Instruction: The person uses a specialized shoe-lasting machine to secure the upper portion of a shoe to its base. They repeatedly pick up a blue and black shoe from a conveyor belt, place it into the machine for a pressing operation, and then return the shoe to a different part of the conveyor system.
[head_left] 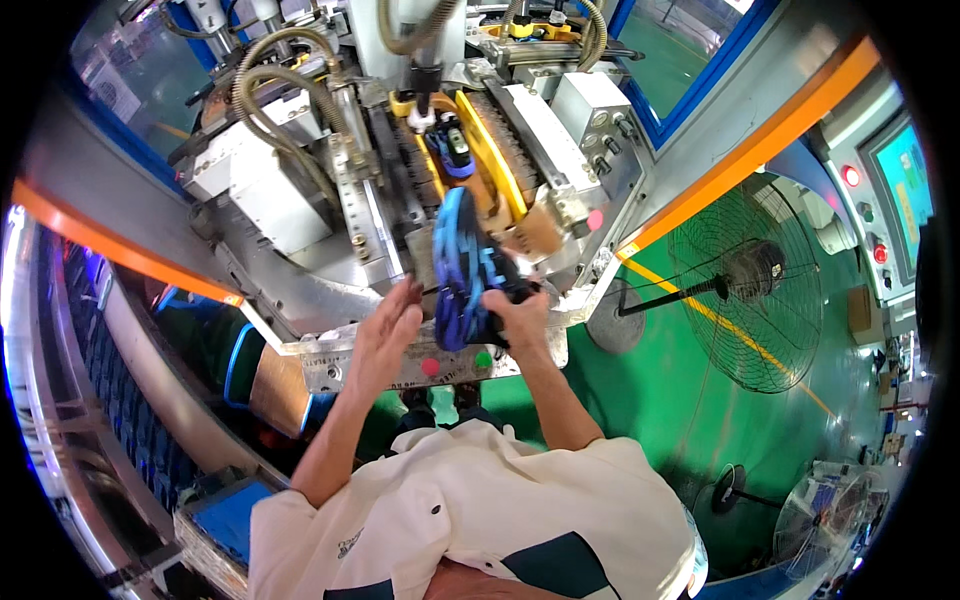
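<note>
A blue and black shoe (pixel 463 265) with a wavy blue and purple sole is tilted on its side in front of the machine, slightly smeared by motion. My right hand (pixel 522 318) grips it at its dark side. Just left of the sole my left hand (pixel 385 335) is raised, fingers stretched out, holding nothing. Farther in, a second dark shoe (pixel 455 145) with a blue edge sits between the yellow bars (pixel 492 155) of the machine, below a vertical press rod (pixel 426 85).
White metal blocks (pixel 275 205) and hoses flank the machine's bed. A red button (pixel 430 367) and a green button (pixel 483 359) are on its front edge. A floor fan (pixel 750 280) and a control panel (pixel 895 200) stand right; a conveyor (pixel 110 370) runs left.
</note>
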